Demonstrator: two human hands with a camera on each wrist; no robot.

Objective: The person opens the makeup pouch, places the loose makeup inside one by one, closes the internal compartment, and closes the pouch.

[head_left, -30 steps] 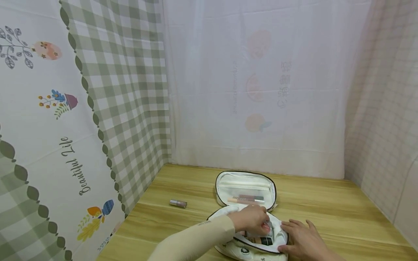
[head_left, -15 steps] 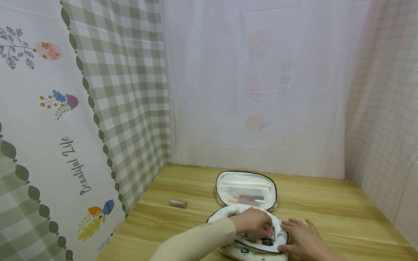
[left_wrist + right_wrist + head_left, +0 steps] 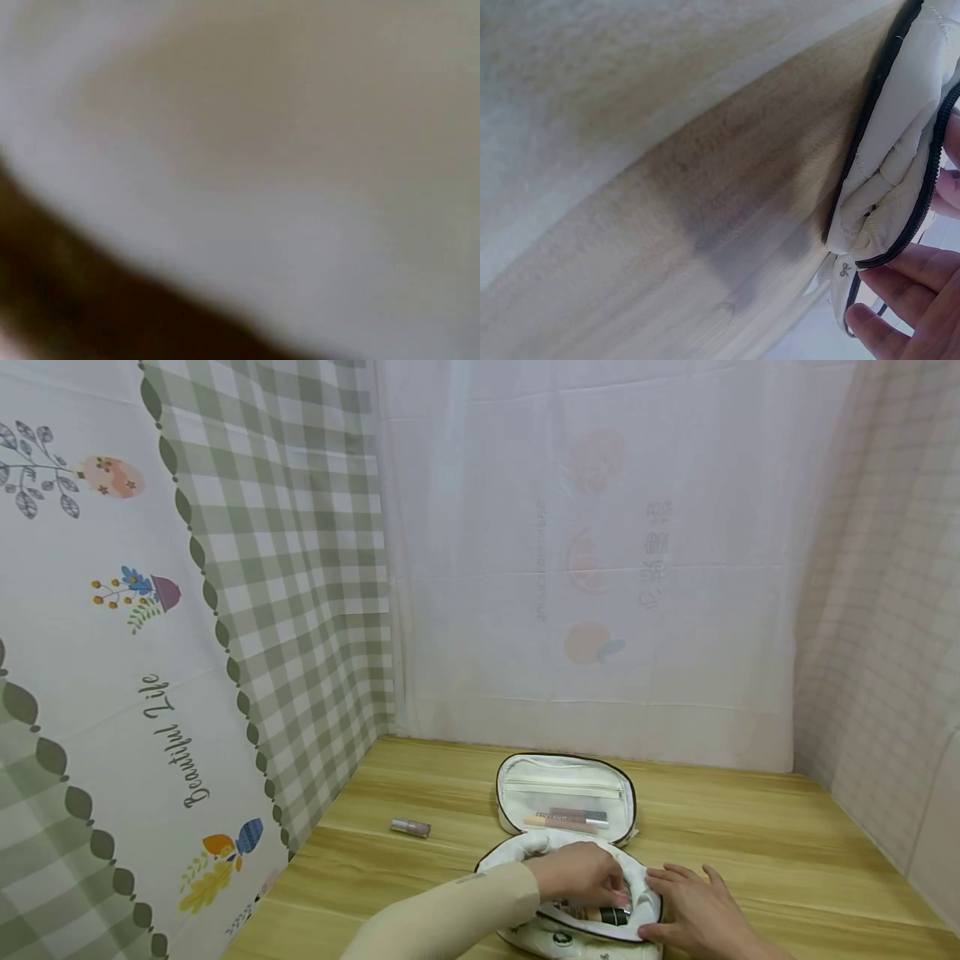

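A white cosmetic bag (image 3: 581,947) with dark zipper edging stands unzipped, its lid (image 3: 562,797) tipped back. My left hand (image 3: 581,877) reaches down into the bag with bent fingers. Its fingertips are partly hidden there, and whether they hold something cannot be made out. Beside them inside the bag lies a dark cosmetic tube (image 3: 611,916). My right hand (image 3: 697,910) touches the bag's right end, thumb and fingers spread along the rim; the right wrist view shows its fingers (image 3: 904,296) against the zipper edge. The left wrist view is a pale blur.
A small lip gloss tube (image 3: 410,827) lies left of the bag on the wooden table (image 3: 735,810). Several slim tubes show through the lid's pocket (image 3: 570,818). A checked curtain (image 3: 300,568) hangs at left, a white one (image 3: 480,610) behind.
My left hand has sunk slightly deeper into the bag, so less shows around its fingertips. The right hand, bag and lip gloss tube have stayed in place.
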